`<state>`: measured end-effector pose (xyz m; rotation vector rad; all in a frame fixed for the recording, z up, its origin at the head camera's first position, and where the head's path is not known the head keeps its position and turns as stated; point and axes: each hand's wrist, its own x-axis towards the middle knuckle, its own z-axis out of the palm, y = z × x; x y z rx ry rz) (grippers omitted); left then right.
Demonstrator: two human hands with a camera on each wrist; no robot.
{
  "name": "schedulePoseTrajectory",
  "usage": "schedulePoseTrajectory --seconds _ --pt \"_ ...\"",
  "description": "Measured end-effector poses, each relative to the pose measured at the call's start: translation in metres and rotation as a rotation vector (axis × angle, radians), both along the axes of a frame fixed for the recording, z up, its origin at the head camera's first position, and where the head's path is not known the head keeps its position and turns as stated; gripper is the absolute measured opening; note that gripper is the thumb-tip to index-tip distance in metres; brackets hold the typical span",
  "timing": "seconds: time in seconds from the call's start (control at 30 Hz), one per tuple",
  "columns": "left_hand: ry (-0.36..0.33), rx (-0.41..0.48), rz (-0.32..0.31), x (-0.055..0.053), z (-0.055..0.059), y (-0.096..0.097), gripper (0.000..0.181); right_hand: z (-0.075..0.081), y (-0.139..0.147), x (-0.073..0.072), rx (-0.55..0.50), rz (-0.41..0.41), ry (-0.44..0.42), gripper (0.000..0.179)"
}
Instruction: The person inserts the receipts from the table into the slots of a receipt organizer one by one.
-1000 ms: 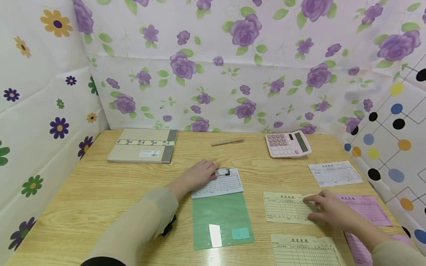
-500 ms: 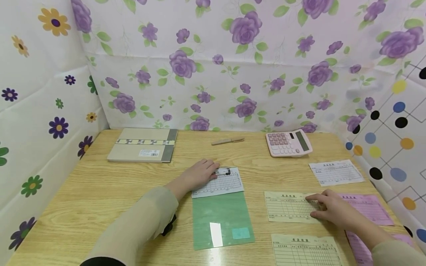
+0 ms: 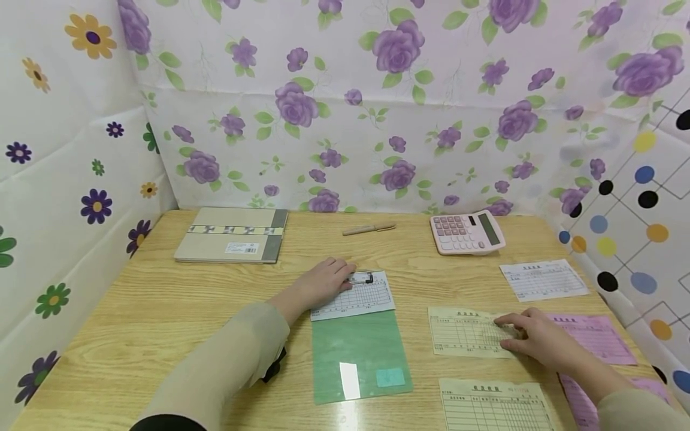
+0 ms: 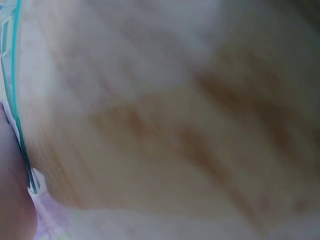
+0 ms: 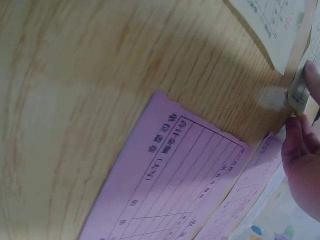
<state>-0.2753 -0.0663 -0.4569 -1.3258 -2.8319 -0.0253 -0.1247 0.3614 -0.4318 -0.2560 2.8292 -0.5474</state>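
A green clipboard (image 3: 358, 353) lies mid-table with a white printed slip (image 3: 372, 297) under its metal clip (image 3: 369, 278). My left hand (image 3: 318, 286) holds the clipboard at its top edge beside the clip, fingers over the edge and thumb on the face. In the left wrist view, the clipboard's teal edge (image 4: 16, 100) shows at far left; the rest is blurred tabletop. On the right, my right hand (image 3: 541, 341) pinches the right end of a yellow printed slip (image 3: 463, 332). The right wrist view shows its corner (image 5: 298, 97) between thumb and fingers.
Below is a second yellow slip (image 3: 493, 407). Pink slips (image 3: 598, 341) lie partly under my right forearm, with a white slip (image 3: 544, 281) beyond. At the back are a pink calculator (image 3: 458, 233), a pen (image 3: 369, 229) and a beige album-like book (image 3: 232, 236). Patterned sheets (image 3: 345, 149) surround the table.
The pinched yellow slip's lower and upper edges have risen slightly in the head view, and its surface is more bent. Both hands have stayed nearly in place.
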Motion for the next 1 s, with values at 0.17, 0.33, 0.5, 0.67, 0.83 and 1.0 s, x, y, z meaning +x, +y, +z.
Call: schedulePoseTrajectory --seconds 0.17,0.33,0.5,0.67,0.83,1.0 --pt "-0.009 0.018 -0.004 -0.002 -0.002 0.001 0.047 0.001 0.000 0.001 -0.038 -0.042 -0.029 0.053" --pt "-0.002 0.024 -0.007 -0.003 -0.004 0.001 0.047 0.005 -0.002 0.001 -0.132 -0.119 -0.077 0.064" --pt "0.001 0.036 -0.008 -0.003 -0.004 0.000 0.047 0.012 -0.001 -0.002 -0.239 -0.195 -0.149 0.069" --pt "-0.013 0.054 -0.003 -0.003 -0.005 -0.001 0.047 0.018 -0.001 -0.003 -0.309 -0.224 -0.167 0.067" --pt "-0.013 0.062 0.001 -0.004 -0.007 -0.001 0.047 0.024 0.000 -0.006 -0.357 -0.227 -0.164 0.062" --pt "0.003 0.056 -0.004 -0.004 -0.009 -0.002 0.047 0.032 -0.002 -0.006 -0.304 -0.193 -0.102 0.060"
